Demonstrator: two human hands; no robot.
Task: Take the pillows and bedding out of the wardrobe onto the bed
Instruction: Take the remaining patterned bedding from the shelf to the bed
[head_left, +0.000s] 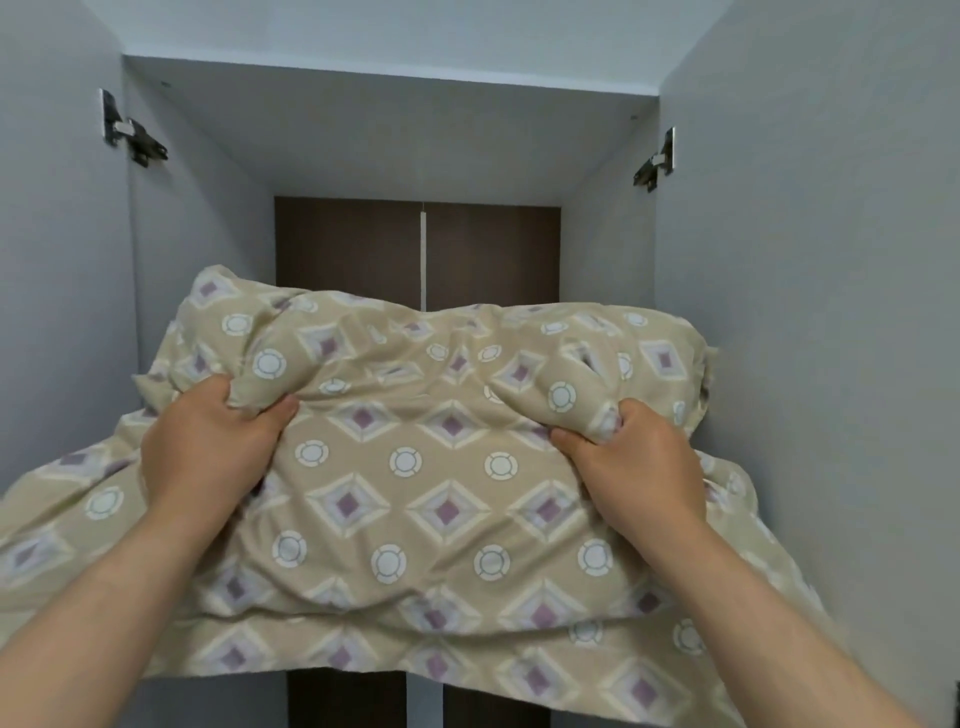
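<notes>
A bulky beige duvet (447, 467) with purple diamonds and white rings fills the middle of the view, partly inside the upper wardrobe compartment (395, 135) and partly hanging out over its front edge. My left hand (213, 441) is shut on a bunched fold at its upper left. My right hand (634, 457) grips a fold at its upper right. Both forearms reach up from the bottom corners. No pillows and no bed are in view.
The grey wardrobe doors stand open at the left (57, 312) and right (810, 312), with metal hinges (132, 132) near their tops. A dark brown back panel (353, 244) shows behind the duvet, and a lower compartment (363, 699) shows beneath it.
</notes>
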